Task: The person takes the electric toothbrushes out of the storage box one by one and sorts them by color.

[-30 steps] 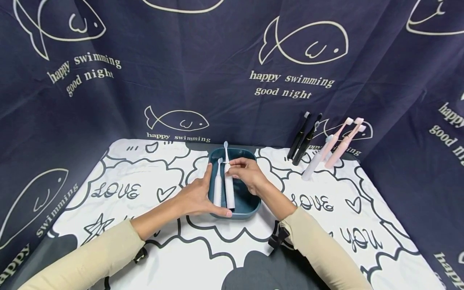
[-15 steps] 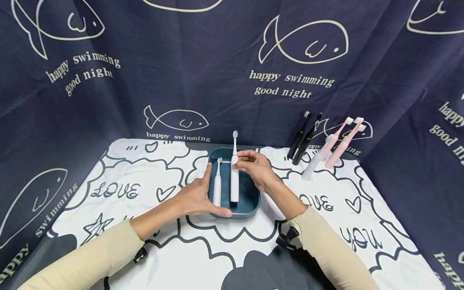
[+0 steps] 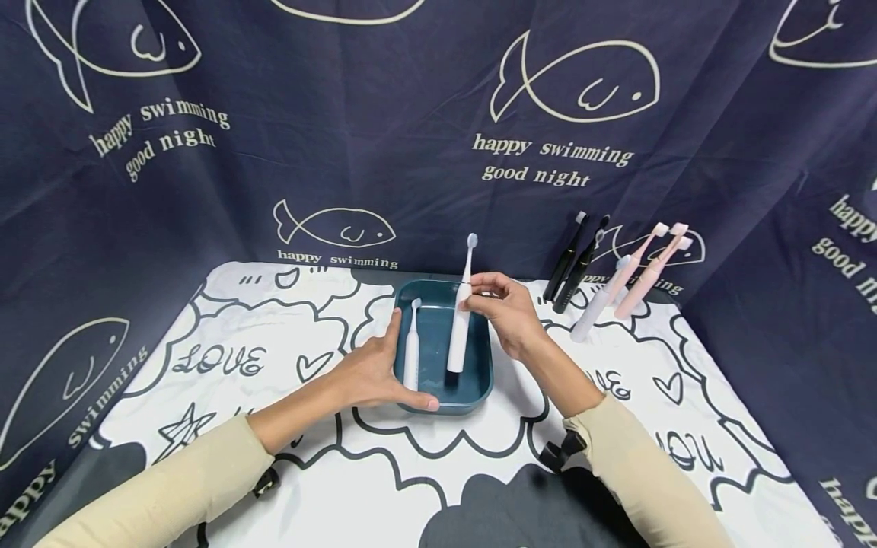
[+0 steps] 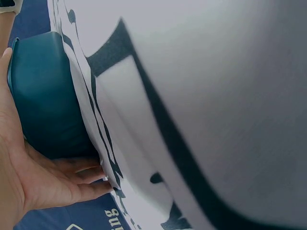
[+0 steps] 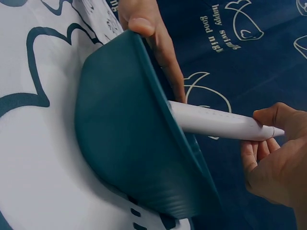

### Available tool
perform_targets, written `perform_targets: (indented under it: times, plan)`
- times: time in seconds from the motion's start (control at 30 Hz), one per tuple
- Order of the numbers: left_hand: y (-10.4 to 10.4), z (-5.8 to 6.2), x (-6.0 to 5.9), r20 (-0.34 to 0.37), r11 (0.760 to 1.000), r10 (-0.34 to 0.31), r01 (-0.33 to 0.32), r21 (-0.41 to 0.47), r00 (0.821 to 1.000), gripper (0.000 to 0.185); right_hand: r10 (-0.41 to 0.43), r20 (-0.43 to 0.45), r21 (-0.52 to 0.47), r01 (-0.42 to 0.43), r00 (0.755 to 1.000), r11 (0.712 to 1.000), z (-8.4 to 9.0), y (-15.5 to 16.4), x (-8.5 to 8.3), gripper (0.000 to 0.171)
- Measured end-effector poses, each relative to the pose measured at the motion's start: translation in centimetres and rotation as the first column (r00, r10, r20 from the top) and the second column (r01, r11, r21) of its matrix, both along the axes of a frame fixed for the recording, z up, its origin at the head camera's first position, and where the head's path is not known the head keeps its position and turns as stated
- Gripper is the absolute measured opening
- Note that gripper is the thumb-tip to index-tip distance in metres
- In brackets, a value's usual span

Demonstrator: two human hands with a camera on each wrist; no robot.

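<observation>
Right hand point(image 3: 503, 312) is pinching the neck of a white electric toothbrush point(image 3: 457, 335) btw. thumb and fingertips, holding it near-upright, tilted slightly right, w/ its base low inside the teal tray point(image 3: 479, 384); whether the base is touching the tray floor cannot be told. Left hand point(image 3: 373, 373) is lying w/ straight fingers against the tray's left wall and front rim, bracing it on the surface point(image 3: 274, 457). Judged step: the brush is being lifted out of, or stood in, the tray. The next move is calling for a firm pinch and a clear path over the rim, w/ the left hand steadying the tray.

Count: 2 white brushes at the tray, the 2nd one point(image 3: 411, 354) lying flat along its left side. Against the backdrop at right: 2 black brushes point(image 3: 572, 262), 1 white/pale-blue brush point(image 3: 597, 301), approx. 2 pink brushes point(image 3: 651, 270); overlap is making that last count uncertain. 1 tray.
</observation>
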State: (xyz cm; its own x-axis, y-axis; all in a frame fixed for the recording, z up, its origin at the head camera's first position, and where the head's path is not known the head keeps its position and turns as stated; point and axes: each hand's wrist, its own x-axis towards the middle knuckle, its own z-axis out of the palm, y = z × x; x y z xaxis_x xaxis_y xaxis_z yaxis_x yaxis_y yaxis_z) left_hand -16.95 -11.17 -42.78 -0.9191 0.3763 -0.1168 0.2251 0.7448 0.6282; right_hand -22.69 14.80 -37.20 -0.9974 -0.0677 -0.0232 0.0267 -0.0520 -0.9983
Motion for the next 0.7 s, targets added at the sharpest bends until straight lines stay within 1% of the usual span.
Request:
perform_targets:
  times: [0.3,0.53,0.7]
  plan:
    - [0.0,0.0,0.0,0.004,1.000,0.006,-0.006,-0.001,1.000,0.174,-0.018,-0.033,0.008,0.018,0.999,1.000,1.3,1.6,0.4,0.041]
    - [0.0,0.0,0.1,-0.007,1.000,0.007,-0.007,-0.002,1.000,0.174,-0.039,-0.055,0.009,0.039,0.998,0.999,1.6,2.5,0.5,0.040]
    - [0.1,0.1,0.1,-0.014,1.000,0.008,-0.009,-0.010,1.000,0.174,-0.032,-0.072,-0.013,0.031,0.997,0.999,2.0,3.2,0.9,0.040]
